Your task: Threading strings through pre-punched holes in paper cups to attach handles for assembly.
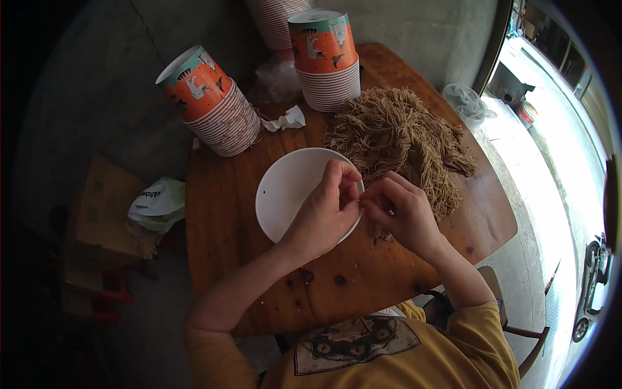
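My left hand [330, 211] is over the right side of a white paper bowl [278, 201], thumb and fingertips pinched together. Close beside it, at the bowl's right rim, my right hand [402, 211] is pinched too, its fingertips almost meeting those of the left. A thin strand [357, 200] seems to run between the two pinches; most of it is hidden by the fingers. Just behind and right of my right hand lies a big loose heap of brown string [408, 142]. The bowl has a small dark spot inside on its left.
Two stacks of orange-and-green paper tubs stand upside down at the back, one left [210, 100] and one middle [324, 58]. Crumpled white paper [288, 120] lies between them. A cardboard box [107, 201] and a plastic bag [159, 204] are left of the wooden table [220, 214].
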Available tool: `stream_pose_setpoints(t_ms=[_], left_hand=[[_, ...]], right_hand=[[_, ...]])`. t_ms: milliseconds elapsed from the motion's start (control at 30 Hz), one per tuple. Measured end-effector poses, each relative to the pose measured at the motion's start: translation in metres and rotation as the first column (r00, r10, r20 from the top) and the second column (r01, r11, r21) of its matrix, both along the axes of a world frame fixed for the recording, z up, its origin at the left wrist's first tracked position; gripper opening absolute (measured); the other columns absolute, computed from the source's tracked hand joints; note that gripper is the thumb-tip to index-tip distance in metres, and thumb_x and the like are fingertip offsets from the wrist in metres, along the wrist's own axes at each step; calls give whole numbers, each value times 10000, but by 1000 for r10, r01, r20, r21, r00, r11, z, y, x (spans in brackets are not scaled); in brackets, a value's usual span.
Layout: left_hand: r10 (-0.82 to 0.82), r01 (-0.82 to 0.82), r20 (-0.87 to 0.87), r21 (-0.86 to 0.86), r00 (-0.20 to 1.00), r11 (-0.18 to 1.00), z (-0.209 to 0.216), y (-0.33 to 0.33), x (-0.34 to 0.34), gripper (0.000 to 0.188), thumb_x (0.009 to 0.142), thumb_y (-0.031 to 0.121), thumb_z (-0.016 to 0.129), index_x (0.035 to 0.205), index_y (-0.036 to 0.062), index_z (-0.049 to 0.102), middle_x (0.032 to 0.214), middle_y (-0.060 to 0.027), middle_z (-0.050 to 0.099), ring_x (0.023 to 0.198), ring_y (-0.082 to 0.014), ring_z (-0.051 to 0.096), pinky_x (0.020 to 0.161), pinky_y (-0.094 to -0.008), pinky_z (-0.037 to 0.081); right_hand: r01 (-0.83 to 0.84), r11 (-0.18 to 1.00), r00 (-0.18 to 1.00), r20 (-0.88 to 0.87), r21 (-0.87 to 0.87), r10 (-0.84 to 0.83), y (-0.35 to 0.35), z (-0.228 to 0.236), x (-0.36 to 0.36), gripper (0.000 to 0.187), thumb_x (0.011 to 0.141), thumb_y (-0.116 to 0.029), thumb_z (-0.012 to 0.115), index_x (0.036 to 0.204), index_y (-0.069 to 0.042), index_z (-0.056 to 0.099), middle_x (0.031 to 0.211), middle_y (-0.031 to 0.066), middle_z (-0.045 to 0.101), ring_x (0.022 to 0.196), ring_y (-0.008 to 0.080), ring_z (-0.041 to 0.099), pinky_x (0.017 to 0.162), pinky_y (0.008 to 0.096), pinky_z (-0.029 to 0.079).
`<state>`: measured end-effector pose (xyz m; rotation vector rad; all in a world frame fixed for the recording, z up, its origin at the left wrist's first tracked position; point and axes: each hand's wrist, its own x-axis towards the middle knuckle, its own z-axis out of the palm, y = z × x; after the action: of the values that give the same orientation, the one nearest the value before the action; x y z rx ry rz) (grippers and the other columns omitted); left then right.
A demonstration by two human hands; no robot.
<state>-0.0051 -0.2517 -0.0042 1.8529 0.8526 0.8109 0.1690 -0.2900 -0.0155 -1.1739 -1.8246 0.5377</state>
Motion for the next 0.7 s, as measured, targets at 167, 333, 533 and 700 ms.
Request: stream_pose_setpoints(t_ms=[167, 333, 533, 700], left_hand=[[-21, 21, -4, 46, 1000, 999, -1, -2, -3, 340, 805, -82, 528, 1105, 37, 420, 948, -62, 474, 838, -144, 529, 730, -292, 485], [35, -8, -94, 270, 995, 963, 0, -4, -9, 337, 802, -98, 517, 1104, 35, 445, 1017, -102, 430, 885, -193, 532, 725, -310, 489], [171, -88, -198, 370, 965, 925, 11, -14, -13, 282, 828, -55, 539, 1094, 35, 508, 981, -79, 452, 814, -154, 535, 717, -277, 477], [217, -155, -189, 296, 958, 943, 10, -23, -4, 227, 833, 6, 595, 1052, 21, 542, 811, -64, 540, 689, -175, 561, 626, -313, 474]], right_hand=[[21, 1000, 998, -59, -10, -22, 4, -5, -5, 98, 780, -67, 649, 831, -30, 574, 775, 71, 528, 642, 179, 593, 572, 290, 489], [48, 996, 990, -127, -73, -57, 1, -7, -10, 104, 771, -59, 646, 836, -30, 570, 763, 63, 522, 622, 162, 567, 569, 284, 474], [78, 995, 991, -105, -64, -85, 1, -6, -11, 110, 766, -60, 648, 832, -31, 565, 759, 59, 521, 604, 161, 548, 564, 281, 464], [79, 996, 994, -77, -36, -81, 0, -4, -12, 112, 768, -63, 651, 833, -35, 564, 766, 65, 523, 619, 176, 565, 569, 292, 477]])
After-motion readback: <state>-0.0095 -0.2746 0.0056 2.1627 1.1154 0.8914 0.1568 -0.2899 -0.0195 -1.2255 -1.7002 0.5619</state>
